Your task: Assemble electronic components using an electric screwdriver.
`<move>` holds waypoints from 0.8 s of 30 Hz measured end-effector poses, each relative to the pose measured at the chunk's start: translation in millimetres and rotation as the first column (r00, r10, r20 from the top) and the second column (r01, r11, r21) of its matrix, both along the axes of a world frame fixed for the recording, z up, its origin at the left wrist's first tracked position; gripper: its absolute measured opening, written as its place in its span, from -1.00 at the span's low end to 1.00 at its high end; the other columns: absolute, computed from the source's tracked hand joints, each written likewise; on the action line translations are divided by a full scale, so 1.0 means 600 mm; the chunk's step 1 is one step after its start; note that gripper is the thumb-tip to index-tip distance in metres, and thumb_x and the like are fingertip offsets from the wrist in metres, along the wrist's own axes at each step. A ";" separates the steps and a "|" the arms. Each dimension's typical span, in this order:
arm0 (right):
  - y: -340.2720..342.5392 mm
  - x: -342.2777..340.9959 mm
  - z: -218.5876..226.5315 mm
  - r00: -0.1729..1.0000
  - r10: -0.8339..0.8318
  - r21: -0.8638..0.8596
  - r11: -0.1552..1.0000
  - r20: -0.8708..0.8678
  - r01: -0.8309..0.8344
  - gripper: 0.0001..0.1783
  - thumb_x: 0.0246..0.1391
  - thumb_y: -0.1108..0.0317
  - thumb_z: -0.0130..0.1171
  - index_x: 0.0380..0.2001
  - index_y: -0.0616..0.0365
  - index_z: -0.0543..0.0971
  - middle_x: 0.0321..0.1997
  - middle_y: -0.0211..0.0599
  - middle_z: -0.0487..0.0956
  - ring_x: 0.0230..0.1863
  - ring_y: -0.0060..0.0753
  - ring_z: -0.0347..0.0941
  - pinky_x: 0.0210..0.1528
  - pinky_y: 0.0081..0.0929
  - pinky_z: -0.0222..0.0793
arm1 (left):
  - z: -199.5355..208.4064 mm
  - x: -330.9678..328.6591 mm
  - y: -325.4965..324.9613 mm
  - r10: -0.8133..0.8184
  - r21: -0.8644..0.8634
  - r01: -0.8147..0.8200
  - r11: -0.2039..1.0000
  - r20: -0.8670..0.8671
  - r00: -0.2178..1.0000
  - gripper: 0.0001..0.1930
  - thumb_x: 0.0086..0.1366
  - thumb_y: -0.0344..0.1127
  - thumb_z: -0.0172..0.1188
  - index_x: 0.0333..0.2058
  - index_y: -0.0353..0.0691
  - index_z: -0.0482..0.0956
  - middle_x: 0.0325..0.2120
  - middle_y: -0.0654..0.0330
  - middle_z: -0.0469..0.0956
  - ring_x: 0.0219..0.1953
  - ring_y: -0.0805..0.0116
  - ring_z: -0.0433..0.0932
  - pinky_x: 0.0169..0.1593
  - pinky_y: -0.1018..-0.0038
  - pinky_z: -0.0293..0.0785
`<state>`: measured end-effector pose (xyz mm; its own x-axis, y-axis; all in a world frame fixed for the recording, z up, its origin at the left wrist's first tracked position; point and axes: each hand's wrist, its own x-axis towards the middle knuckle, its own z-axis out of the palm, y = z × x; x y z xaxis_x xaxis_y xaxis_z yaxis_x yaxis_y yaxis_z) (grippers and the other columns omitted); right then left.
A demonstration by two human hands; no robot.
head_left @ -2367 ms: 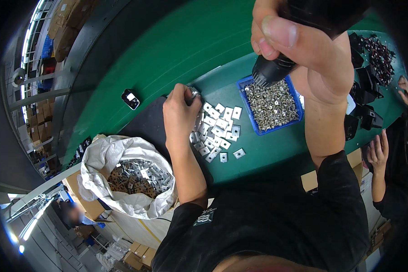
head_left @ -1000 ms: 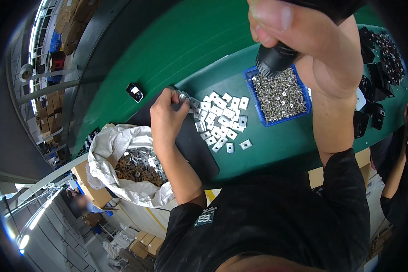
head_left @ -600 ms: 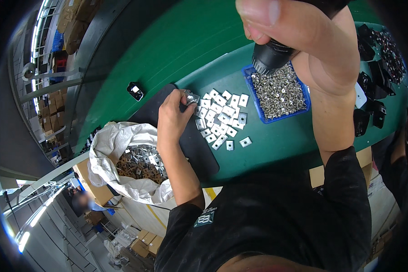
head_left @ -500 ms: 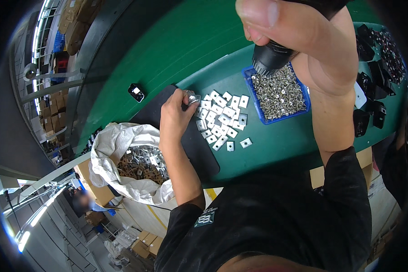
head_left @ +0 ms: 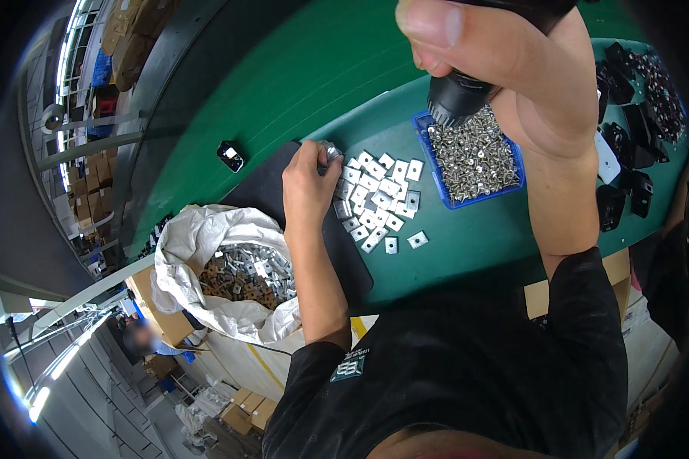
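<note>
My right hand (head_left: 513,61) is raised close to the camera, its fingers wrapped round a black power screwdriver (head_left: 461,96) with a ribbed round nose pointing down. The tool's upper part is cut off by the frame edge. At the edge of a black mat (head_left: 264,180), my left hand (head_left: 308,187) pinches a small shiny metal piece (head_left: 330,151), partly hidden by the fingers. Just right of that hand lies a loose pile of square metal plates (head_left: 381,195) with centre holes. Beyond the pile, a blue tray (head_left: 445,200) holds many silver screws (head_left: 478,164), partly under the screwdriver.
A white woven sack (head_left: 177,256) full of small metal plates (head_left: 245,275) stands left of my left forearm. One black part (head_left: 230,155) rests on the green surface (head_left: 283,92) farther off. Black parts (head_left: 635,138) are heaped at the right. A person (head_left: 142,336) is in the left background.
My left hand has shifted slightly to the right and away from me with the metal piece. The right hand and screwdriver stay almost still.
</note>
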<state>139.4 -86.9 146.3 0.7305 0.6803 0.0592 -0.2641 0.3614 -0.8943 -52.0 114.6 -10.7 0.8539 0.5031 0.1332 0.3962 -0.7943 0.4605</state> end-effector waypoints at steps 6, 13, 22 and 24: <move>0.006 0.003 -0.010 0.997 -0.049 -0.076 0.996 0.063 0.054 -0.46 -0.12 0.51 0.34 0.01 0.30 0.46 -0.57 -0.40 0.53 -0.59 -0.61 0.42 -0.51 -0.60 0.30 | 0.021 -0.048 -0.005 0.236 0.042 -0.235 0.971 -0.032 0.971 -0.63 0.02 -0.47 0.41 -0.48 -0.29 0.27 -0.60 0.02 0.41 -0.57 0.06 0.37 -0.42 0.31 0.39; 0.019 0.018 -0.050 0.986 0.026 0.181 0.982 0.165 -0.056 -0.48 -0.10 0.49 0.32 0.00 0.30 0.48 -0.62 -0.37 0.53 -0.65 -0.58 0.41 -0.57 -0.60 0.25 | 0.005 -0.054 -0.035 0.361 -0.072 -0.363 0.929 -0.035 0.932 -0.59 0.02 -0.47 0.44 -0.49 -0.28 0.24 -0.60 0.07 0.41 -0.58 0.19 0.36 -0.44 0.37 0.36; 0.018 0.024 -0.064 0.979 0.008 0.196 0.979 0.201 -0.048 -0.48 -0.10 0.50 0.33 0.01 0.30 0.47 -0.63 -0.40 0.51 -0.65 -0.58 0.40 -0.56 -0.58 0.26 | 0.010 -0.028 -0.039 0.318 -0.026 -0.320 0.947 -0.060 0.946 -0.62 0.04 -0.47 0.41 -0.46 -0.28 0.26 -0.61 0.00 0.45 -0.56 0.01 0.46 -0.41 0.29 0.41; 0.027 0.026 -0.085 0.979 0.015 0.206 0.977 0.202 -0.057 -0.47 -0.11 0.49 0.34 0.00 0.29 0.48 -0.63 -0.40 0.51 -0.65 -0.58 0.40 -0.55 -0.58 0.27 | 0.012 -0.032 -0.032 0.324 -0.018 -0.327 0.945 -0.093 0.942 -0.62 0.04 -0.47 0.41 -0.46 -0.28 0.26 -0.61 -0.01 0.45 -0.55 -0.03 0.48 -0.40 0.27 0.42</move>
<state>154.7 -70.5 95.1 0.6648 0.6627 0.3447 -0.1054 0.5401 -0.8350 -71.0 95.2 -3.3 0.6506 0.7582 0.0438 0.6704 -0.6005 0.4357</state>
